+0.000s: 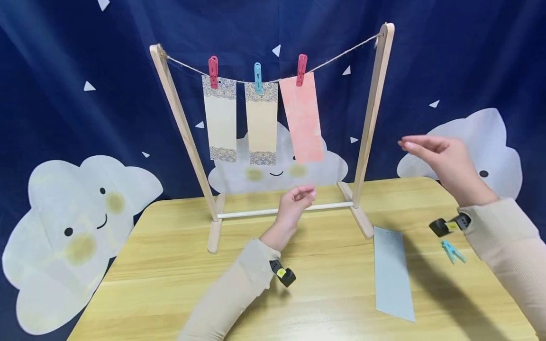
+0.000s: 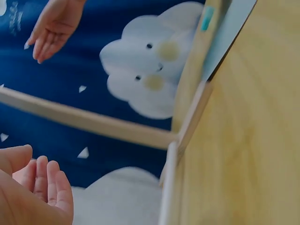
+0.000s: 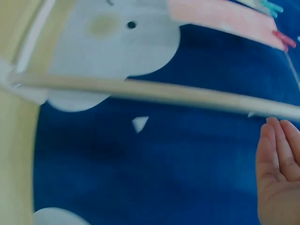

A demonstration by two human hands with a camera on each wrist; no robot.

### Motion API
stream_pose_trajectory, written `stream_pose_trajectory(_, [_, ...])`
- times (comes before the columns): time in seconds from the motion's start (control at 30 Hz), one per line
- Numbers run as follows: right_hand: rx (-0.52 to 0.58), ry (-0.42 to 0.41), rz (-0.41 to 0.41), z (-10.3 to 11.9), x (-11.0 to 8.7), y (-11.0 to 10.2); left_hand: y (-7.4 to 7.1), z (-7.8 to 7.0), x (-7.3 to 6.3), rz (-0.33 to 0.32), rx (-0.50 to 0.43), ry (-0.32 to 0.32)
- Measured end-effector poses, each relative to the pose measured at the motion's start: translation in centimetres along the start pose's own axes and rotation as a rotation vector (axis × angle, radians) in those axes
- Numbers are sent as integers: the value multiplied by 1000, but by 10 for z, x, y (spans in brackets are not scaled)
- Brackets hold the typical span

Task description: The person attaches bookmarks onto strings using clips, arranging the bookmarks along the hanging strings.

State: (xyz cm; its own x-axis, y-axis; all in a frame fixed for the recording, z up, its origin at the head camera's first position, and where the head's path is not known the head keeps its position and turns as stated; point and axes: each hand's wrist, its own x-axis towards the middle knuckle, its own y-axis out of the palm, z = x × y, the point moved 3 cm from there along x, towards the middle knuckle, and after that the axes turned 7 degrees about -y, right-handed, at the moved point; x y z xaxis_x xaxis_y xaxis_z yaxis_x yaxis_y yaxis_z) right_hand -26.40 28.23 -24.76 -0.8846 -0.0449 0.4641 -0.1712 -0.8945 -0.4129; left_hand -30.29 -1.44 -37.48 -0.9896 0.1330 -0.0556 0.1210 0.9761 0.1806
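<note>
My left hand (image 1: 293, 210) hovers over the table in front of the rack's white crossbar, fingers loosely bent with nothing between them. To the right of the rack, my right hand (image 1: 448, 161) is raised in the air, its fingers nearly straight and holding nothing. On the line hang a white card with patterned ends (image 1: 220, 121), a cream card (image 1: 261, 125) and a pink card (image 1: 303, 121). Two pink clothespins (image 1: 213, 72) and one blue clothespin (image 1: 258, 77) clip them. A grey-blue card (image 1: 393, 274) lies on the table, with another blue clothespin (image 1: 453, 251) to its right.
The wooden rack (image 1: 373, 113) stands at the back of the table (image 1: 170, 284), its string (image 1: 347, 49) sagging between two posts. Its feet (image 1: 356, 210) reach forward, one close to the grey-blue card. Behind hangs a dark blue curtain (image 1: 106, 128) with clouds.
</note>
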Motion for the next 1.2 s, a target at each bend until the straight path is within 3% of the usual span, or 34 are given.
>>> stream_pose_trajectory(0.27, [-85, 67, -4, -50, -53, -17, 28, 32, -23, 72, 12, -42])
stream_pose_trajectory(0.47, [-48, 171, 0, -96, -92, -28, 51, 56, -35, 135, 31, -71])
stream_pose_trajectory(0.53, [-21, 168, 30, -110, -101, -31, 59, 64, -39, 145, 38, -96])
stream_pose_trajectory(0.57, [10, 158, 46, -117, -104, -32, 62, 68, -41, 152, 51, -111])
stream_pose_trajectory(0.7, [346, 103, 123, -145, -114, -35, 76, 82, -50, 179, 90, -182])
stream_pose_trajectory(0.8, [549, 116, 168, -159, -122, -37, 85, 91, -55, 189, 115, -236])
stream_pose_trajectory(1.0, [721, 188, 226, -181, -139, -50, 101, 106, -61, 156, 104, -278])
stream_pose_trajectory(1.07, [669, 226, 226, -189, -144, -53, 105, 111, -62, 148, 102, -282])
stream_pose_trajectory(1.2, [412, 322, 253, -201, -150, -54, 109, 116, -61, 115, 164, -271])
